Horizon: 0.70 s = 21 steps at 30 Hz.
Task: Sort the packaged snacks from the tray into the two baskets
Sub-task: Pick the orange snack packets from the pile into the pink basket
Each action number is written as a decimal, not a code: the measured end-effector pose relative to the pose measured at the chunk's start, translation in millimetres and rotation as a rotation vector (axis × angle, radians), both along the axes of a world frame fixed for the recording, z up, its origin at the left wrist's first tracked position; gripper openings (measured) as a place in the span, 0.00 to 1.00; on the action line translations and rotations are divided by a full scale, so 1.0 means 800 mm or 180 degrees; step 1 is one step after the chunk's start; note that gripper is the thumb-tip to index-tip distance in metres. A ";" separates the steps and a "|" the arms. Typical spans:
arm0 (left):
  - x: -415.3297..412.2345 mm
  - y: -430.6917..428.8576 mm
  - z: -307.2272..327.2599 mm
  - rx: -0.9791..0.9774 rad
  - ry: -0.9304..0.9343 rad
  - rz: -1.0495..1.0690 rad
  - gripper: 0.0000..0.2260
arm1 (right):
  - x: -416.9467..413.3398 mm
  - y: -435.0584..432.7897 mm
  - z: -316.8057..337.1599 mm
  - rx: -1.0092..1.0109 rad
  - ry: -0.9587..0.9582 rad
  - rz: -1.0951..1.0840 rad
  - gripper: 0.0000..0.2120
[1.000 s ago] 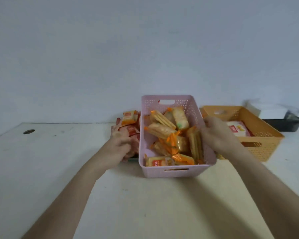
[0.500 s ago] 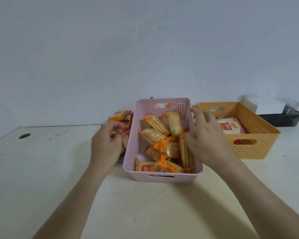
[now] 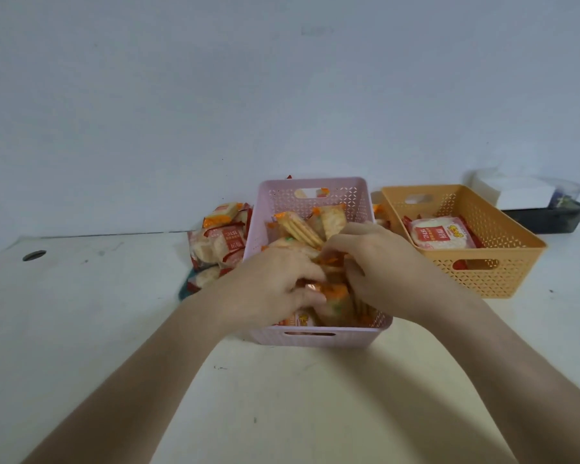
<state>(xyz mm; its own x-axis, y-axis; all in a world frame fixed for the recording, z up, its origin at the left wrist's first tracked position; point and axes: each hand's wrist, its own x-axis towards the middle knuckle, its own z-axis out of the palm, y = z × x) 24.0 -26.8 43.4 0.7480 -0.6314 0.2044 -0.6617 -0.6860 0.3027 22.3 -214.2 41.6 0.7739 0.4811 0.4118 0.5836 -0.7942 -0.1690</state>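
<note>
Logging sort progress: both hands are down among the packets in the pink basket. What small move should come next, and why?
Probably lift the left hand out of the pink basket toward the pile on its left. It and the right hand sit among orange packets already in the basket, while the pile lies outside both baskets.

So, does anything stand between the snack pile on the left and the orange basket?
Yes. The pink basket stands directly between the pile and the orange basket. The left hand and right hand are both over it, among its packets. A packet would probably have to go over it.
</note>
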 end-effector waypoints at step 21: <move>-0.030 0.053 0.030 0.1061 -0.0242 0.0603 0.08 | -0.008 0.073 0.007 -0.1784 0.0886 -0.0109 0.08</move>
